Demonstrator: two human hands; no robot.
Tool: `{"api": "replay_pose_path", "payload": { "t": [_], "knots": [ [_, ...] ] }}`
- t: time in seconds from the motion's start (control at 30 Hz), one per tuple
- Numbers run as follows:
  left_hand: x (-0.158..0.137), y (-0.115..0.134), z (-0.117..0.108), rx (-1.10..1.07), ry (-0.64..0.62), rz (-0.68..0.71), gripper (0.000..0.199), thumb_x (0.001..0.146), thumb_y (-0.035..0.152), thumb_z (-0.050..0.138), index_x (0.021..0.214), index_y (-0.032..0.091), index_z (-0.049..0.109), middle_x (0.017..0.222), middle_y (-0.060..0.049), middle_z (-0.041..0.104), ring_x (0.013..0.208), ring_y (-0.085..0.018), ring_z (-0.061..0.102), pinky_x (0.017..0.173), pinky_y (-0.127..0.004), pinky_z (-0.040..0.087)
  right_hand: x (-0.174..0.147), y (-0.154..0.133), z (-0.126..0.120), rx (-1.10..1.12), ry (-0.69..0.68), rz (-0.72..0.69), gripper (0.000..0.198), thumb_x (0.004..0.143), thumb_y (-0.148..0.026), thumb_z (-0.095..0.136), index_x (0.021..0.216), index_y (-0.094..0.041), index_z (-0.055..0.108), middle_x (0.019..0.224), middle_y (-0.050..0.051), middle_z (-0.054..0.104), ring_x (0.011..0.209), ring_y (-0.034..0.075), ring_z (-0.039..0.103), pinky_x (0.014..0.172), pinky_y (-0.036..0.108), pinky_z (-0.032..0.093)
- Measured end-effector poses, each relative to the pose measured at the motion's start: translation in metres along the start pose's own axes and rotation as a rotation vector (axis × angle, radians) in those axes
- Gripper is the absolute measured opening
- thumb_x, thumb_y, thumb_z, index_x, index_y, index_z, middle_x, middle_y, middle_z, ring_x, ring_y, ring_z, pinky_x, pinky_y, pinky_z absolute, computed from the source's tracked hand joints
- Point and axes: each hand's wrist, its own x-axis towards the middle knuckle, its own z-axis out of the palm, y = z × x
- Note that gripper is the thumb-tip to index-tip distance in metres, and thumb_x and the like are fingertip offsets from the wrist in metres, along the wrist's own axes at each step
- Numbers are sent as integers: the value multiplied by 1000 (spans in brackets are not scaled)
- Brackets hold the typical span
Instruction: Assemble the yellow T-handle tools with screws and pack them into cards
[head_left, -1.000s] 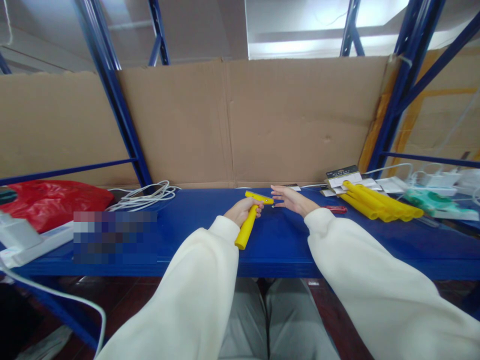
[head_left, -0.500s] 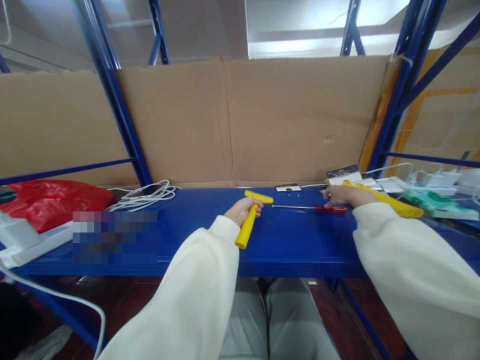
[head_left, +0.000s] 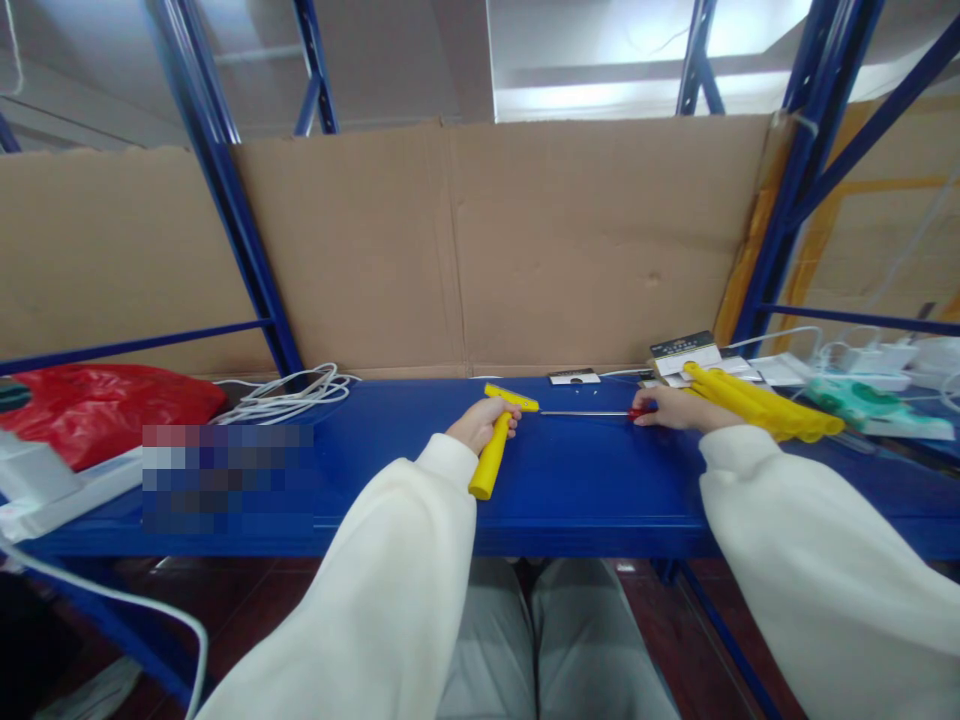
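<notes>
My left hand (head_left: 481, 424) is closed around a yellow T-shaped scraper (head_left: 489, 462), near its head, with the thick handle slanting down toward the table's front edge. My right hand (head_left: 666, 408) has its fingers closed on the red handle of a screwdriver (head_left: 585, 413). The screwdriver's long metal shaft points left, its tip close to the scraper's head. Most of its handle is hidden under the fingers. Several yellow handles (head_left: 765, 405) lie just right of my right hand, partly behind the wrist.
On the blue table (head_left: 585, 490), a small black-and-white card (head_left: 574, 377) and tiny pieces lie at the back. Printed packaging (head_left: 684, 352) and a green-white packet (head_left: 862, 400) are at right. A red bag (head_left: 120, 405), white cables (head_left: 289, 395) and a power strip (head_left: 112, 475) occupy the left.
My right hand has come down and closed on the screwdriver's handle, where it hovered with fingers over it before. My left hand keeps the scraper almost still.
</notes>
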Motion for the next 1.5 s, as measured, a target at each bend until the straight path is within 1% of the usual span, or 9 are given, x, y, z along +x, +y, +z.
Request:
{"api": "replay_pose_path", "payload": {
  "t": [0.1,0.17,0.43,0.67,1.07,1.2,1.33,1.4,1.5],
  "knots": [
    [-2,0,2,58,107,-2,23,81,-2,47,66,14,53,53,2,48,39,-6,40,37,-16,33,-3,0,2,17,144,20,7,74,-24,64,79,-24,61,83,4,73,77,21,67,71,29,51],
    [-3,0,4,104,141,18,25,82,-3,46,65,13,53,52,2,49,39,-6,40,37,-16,33,-4,-1,2,13,229,30,8,73,-22,64,79,-24,58,81,2,72,76,21,67,69,29,50],
    [6,-3,3,177,149,28,20,86,0,49,72,11,57,52,2,50,42,-7,44,40,-18,34,-3,-10,5,40,408,-103,6,76,-24,62,77,-24,57,76,3,72,72,21,67,67,31,48],
    [8,-4,4,206,115,27,20,88,1,51,72,12,57,51,3,49,40,-7,43,42,-19,34,-1,-17,6,6,433,-129,4,77,-25,63,79,-24,59,71,2,70,67,20,65,63,30,45],
    [10,-4,4,221,112,21,14,86,1,53,77,10,61,52,2,52,40,-8,45,42,-20,36,0,-20,5,-1,417,-123,4,79,-26,62,80,-24,58,73,2,70,70,21,65,66,31,43],
    [9,-5,4,236,116,66,15,82,0,58,71,11,60,52,2,53,41,-7,46,44,-20,37,-3,-27,2,-110,415,-126,4,82,-24,56,85,-23,59,81,5,72,78,24,65,76,37,41],
    [8,-5,4,297,172,168,24,77,-3,61,58,12,55,48,2,51,41,-7,46,45,-19,38,-8,-43,-4,-316,503,-224,14,87,-20,48,90,-22,61,92,10,72,90,27,62,90,44,33],
    [8,-4,3,347,219,192,27,75,-4,63,56,13,54,46,1,50,42,-8,47,44,-19,37,-9,-53,-8,-399,525,-285,18,90,-18,45,94,-21,62,93,11,71,91,26,61,92,44,31],
    [8,-1,-1,421,277,209,28,74,-4,64,54,13,54,45,1,51,44,-9,49,46,-20,38,-6,-66,-13,-455,500,-332,21,92,-18,44,99,-19,64,97,13,71,91,26,62,89,40,32]
  ]
}}
